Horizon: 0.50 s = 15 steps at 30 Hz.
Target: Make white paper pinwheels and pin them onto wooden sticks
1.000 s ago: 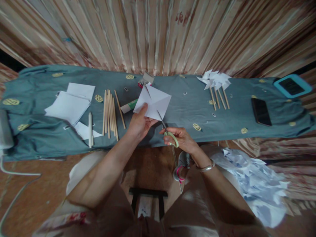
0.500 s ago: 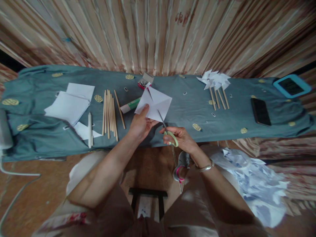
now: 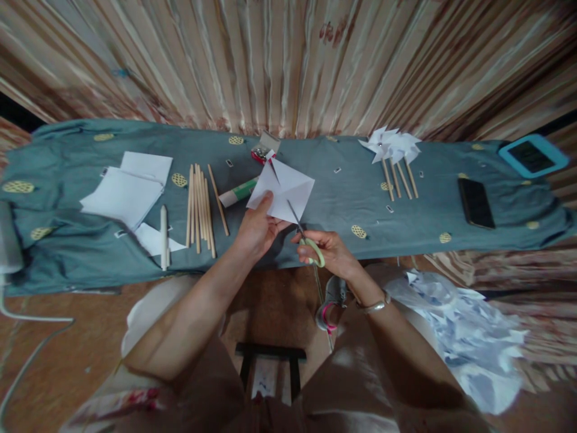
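My left hand (image 3: 261, 227) pinches a white square of paper (image 3: 293, 180) by its lower left side, thumb on top and fingers beneath. One slit shows near the paper's upper corner. My right hand (image 3: 327, 249) is closed round the green handles of a pair of scissors (image 3: 315, 251). The blades lie at the paper's lower edge and point in toward its middle. Just behind the paper are a small open box of metal pins (image 3: 261, 155) and a green-and-white glue stick (image 3: 238, 192), partly covered by the sheet.
Wooden sticks (image 3: 198, 210) and stacked white paper (image 3: 124, 195) lie left, with a white pen-like tool (image 3: 164, 237). Paper pinwheels (image 3: 392, 147), a phone (image 3: 476, 203) and a blue-framed device (image 3: 533, 156) lie right. A bag of paper scraps (image 3: 478, 337) stands below the table.
Almost nothing differs. Both hands, the paper and the scissors stay in nearly the same place, with only a very slight shift in the view.
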Available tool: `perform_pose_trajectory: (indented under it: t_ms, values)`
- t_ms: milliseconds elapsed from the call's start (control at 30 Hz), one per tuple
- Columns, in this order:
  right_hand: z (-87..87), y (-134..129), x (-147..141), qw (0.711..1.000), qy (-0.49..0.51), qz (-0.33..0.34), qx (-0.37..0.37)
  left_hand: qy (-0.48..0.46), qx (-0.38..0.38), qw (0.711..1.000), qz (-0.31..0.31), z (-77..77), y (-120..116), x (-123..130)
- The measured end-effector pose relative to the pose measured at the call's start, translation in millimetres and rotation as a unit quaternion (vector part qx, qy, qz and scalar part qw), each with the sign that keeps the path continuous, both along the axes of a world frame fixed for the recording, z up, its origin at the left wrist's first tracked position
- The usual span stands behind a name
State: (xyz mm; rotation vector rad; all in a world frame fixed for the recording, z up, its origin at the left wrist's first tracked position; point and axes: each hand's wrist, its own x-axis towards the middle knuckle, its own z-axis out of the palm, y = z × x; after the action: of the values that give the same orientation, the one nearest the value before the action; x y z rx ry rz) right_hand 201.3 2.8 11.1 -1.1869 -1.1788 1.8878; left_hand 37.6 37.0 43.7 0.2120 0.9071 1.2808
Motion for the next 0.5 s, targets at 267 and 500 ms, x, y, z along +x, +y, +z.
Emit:
perform_pose_trajectory:
  t_ms: [267, 500]
  values:
    - [0.7, 0.4, -1.2, 1.0, 0.0, -0.008, -0.008, 0.008, 0.003, 1.0, -0.001, -3.8, -0.1, -0.5]
    - [1.6, 0.7, -3.0, 1.0, 0.0, -0.014, 0.004, 0.004, 0.004, 1.0, -0.003, -4.6, -0.8, -0.1]
